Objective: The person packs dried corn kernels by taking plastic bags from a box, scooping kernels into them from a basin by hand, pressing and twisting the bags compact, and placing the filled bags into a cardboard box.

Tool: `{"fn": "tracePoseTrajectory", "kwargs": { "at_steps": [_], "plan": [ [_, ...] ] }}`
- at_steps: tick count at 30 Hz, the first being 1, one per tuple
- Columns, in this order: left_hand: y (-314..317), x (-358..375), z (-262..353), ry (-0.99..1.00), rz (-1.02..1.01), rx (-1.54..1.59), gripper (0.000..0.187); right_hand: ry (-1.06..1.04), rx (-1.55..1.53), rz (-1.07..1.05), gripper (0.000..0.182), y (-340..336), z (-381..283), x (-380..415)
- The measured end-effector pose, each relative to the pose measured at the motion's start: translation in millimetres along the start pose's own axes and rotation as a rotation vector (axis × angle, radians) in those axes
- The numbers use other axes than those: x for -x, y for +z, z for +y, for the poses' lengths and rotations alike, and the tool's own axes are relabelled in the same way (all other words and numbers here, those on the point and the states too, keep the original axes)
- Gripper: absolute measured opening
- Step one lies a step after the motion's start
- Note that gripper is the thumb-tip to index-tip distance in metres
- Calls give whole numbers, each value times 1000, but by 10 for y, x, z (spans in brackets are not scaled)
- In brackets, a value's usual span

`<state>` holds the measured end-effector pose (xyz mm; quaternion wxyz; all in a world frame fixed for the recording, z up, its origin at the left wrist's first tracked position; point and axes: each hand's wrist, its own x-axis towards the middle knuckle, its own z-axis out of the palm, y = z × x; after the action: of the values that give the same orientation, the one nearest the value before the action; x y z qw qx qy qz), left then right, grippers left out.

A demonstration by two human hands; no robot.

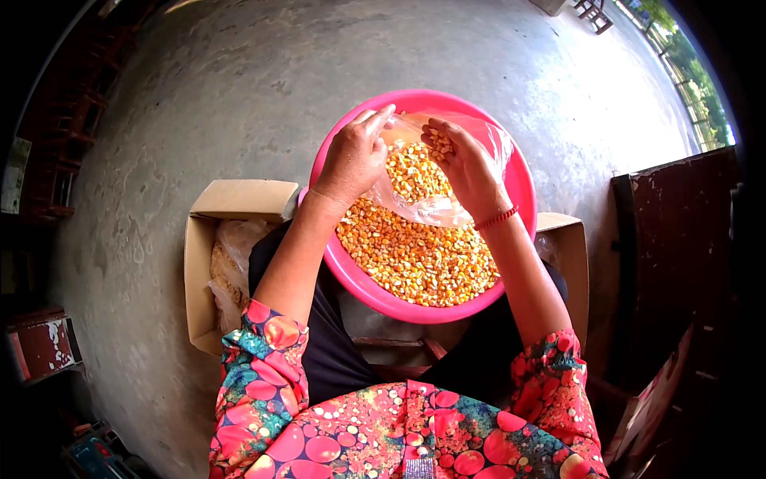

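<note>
A pink basin (427, 313) full of loose yellow-orange corn kernels (419, 259) rests at my lap. Inside it, toward the far side, a clear plastic bag (435, 211) lies with its mouth spread and more kernels within. My left hand (359, 158) is closed on the bag's left edge, with the fingertips pointing away from me. Over the bag's right part, my right hand (472, 166) is curled around a small heap of corn kernels (438, 142), which shows at its fingers. A red beaded bracelet (496, 218) circles the right wrist.
An open cardboard box (199, 275) with plastic-wrapped yellowish contents stands left of my legs. Another cardboard box (570, 267) is at the right. Dark wooden furniture (678, 255) stands farther right, and stacked chairs (68, 136) line the left. The floor (239, 104) is grey concrete.
</note>
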<state>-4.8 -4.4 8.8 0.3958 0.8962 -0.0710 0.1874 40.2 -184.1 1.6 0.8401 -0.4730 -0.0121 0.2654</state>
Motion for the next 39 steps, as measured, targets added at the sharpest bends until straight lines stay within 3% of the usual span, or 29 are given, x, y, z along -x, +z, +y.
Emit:
{"fn": "tracePoseTrajectory", "kwargs": {
  "at_steps": [6, 9, 11, 12, 15, 17, 18, 22, 25, 29, 37, 39],
  "plan": [
    [-10, 3, 0, -16, -10, 2, 44, -11, 106, 40, 38, 94, 2, 48],
    [-6, -2, 3, -22, -6, 5, 45, -118, 379, -14, 36, 172, -134, 139],
    [-4, 1, -17, -20, -7, 4, 45, 10, 411, -345, 33, 143, -211, 203],
    [-1, 2, -25, -18, -9, 4, 45, 125, 437, -397, 30, 158, -212, 266],
    [0, 3, -34, 9, -3, 2, 45, 355, 854, -772, 25, 308, -238, 470],
    [-1, 2, -33, 7, -1, 0, 45, 86, 1160, -948, 21, 202, 48, 545],
    [5, -3, -30, 5, 0, -1, 44, 14, 1161, -969, 21, 133, 209, 574],
    [4, -4, -25, -26, -25, 22, 44, -240, 1465, -830, 33, 45, 554, 707],
    [11, -17, -26, -22, -16, 18, 44, -224, 1656, -851, 19, 53, 648, 726],
    [5, -21, -38, 16, 1, 6, 44, -68, 1648, -912, 16, 168, 599, 824],
    [7, -11, -43, 14, -3, 25, 44, -3, 1480, -889, 19, -10, 566, 727],
    [5, -12, -36, -1, -8, 20, 44, -59, 1076, -814, 19, 0, 485, 704]
  ]
}}
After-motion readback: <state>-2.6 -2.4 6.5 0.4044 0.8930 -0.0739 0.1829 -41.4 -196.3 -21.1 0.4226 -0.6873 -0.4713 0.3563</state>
